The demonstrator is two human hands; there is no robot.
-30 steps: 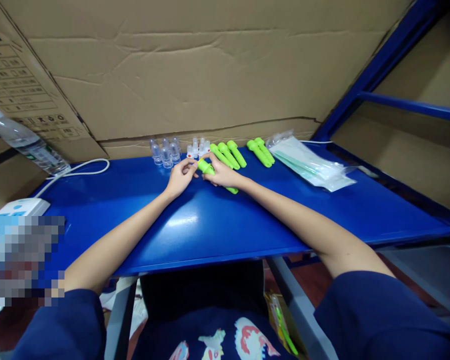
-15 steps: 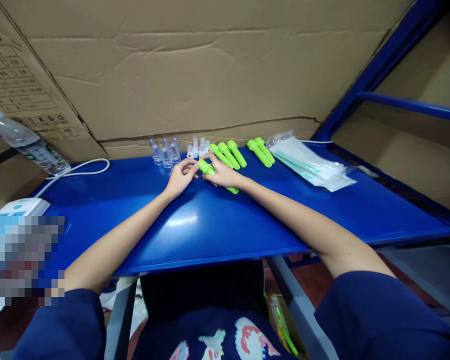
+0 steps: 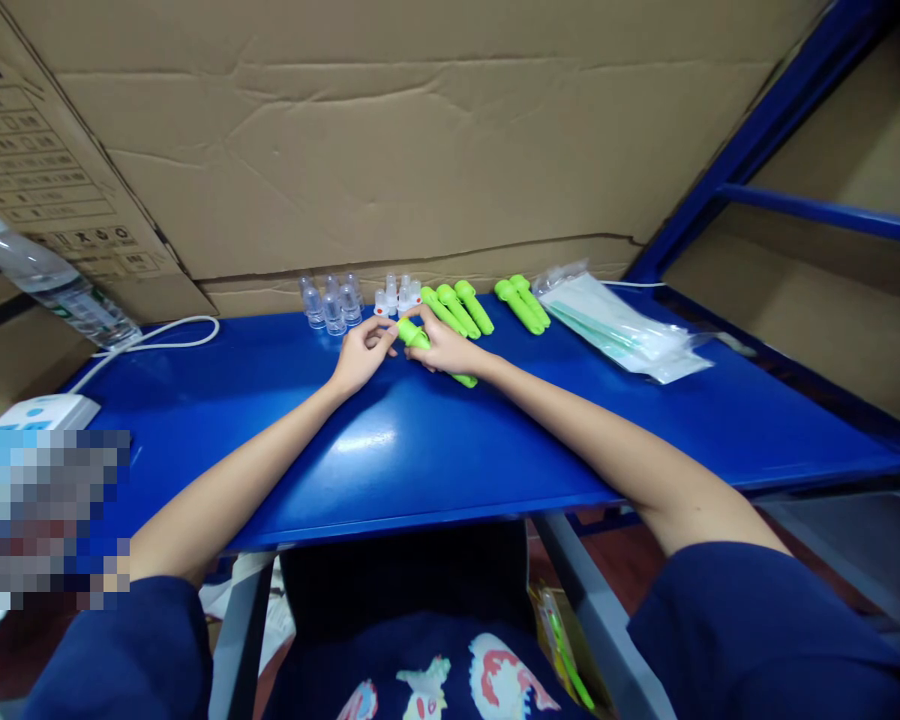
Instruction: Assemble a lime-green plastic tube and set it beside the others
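Spanning the view, the blue bench [image 3: 420,450] carries five green tubes [image 3: 465,308] laid finished and clear vials [image 3: 334,305] waiting, while the right hand [image 3: 446,350] grips a sixth green tube [image 3: 412,335] and the left hand [image 3: 360,355] pinches its tip.

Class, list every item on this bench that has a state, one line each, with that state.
Right hand: closed around a green tube.
Green tube: held, lying low over the bench.
Left hand: fingers pinching at the tube's end.
Clear vials: standing upright.
Spare green tubes: lying flat.
Water bottle: capped, tilted.
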